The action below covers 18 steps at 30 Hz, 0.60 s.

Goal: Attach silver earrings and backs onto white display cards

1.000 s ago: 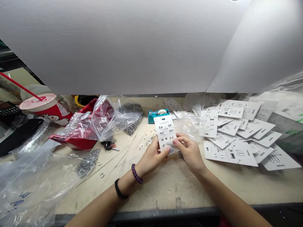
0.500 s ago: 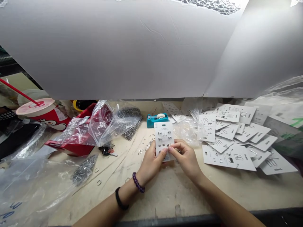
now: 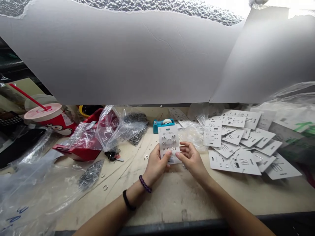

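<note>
A white earring card [image 3: 168, 141] with several small metal studs stands upright at the table's middle. My left hand [image 3: 155, 163] grips its lower left edge, thumb on the front. My right hand [image 3: 191, 158] pinches the card's lower right edge with thumb and fingertips. Loose small metal rings [image 3: 147, 156] lie on the beige table [image 3: 172, 193] just left of my hands.
A pile of white cards [image 3: 243, 144] spreads at the right. A teal tape dispenser [image 3: 162, 124] sits behind the card. Clear bags [image 3: 118, 126] drape a red tray [image 3: 81, 150] at the left; a red cup with straw [image 3: 49, 119] stands far left. White foam board [image 3: 137, 55] walls the back.
Both hands and the card shifted slightly up and back on the table. The right fingers moved from the card's middle front to its lower right edge.
</note>
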### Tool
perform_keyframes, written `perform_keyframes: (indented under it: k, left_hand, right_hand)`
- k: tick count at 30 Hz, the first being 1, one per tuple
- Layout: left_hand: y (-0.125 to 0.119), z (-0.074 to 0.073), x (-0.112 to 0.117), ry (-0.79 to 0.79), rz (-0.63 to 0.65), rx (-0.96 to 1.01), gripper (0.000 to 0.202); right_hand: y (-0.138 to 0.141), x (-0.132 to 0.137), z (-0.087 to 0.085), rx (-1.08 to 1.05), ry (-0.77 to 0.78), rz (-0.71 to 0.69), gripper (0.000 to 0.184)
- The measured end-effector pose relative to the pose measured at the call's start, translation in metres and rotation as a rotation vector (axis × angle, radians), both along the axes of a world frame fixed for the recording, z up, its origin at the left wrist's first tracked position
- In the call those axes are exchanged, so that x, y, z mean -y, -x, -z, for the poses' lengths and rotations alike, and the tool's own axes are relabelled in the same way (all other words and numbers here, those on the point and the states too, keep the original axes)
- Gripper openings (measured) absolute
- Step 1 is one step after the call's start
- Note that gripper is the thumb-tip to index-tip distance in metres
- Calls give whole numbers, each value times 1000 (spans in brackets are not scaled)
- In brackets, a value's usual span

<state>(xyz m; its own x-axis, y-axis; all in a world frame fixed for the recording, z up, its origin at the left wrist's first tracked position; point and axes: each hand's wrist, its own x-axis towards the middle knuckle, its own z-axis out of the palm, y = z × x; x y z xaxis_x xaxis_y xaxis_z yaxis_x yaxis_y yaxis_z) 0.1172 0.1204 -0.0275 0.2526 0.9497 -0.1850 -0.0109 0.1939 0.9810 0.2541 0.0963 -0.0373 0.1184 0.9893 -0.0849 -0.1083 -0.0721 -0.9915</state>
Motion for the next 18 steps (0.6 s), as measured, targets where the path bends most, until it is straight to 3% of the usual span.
perform_keyframes:
  k: [3,12,18]
  left_hand:
    - [2,-2,-1,33,15,39,45]
    - [2,4,-4,-57,-54,91,46]
    - [3,4,-4,-109,-25,99,42]
  right_hand:
    - [-1,-1,-3,-38,2,-50,47]
    - [4,3,-1,35,-113,-93,40]
    - [6,4,-1,47,-102,-101,42]
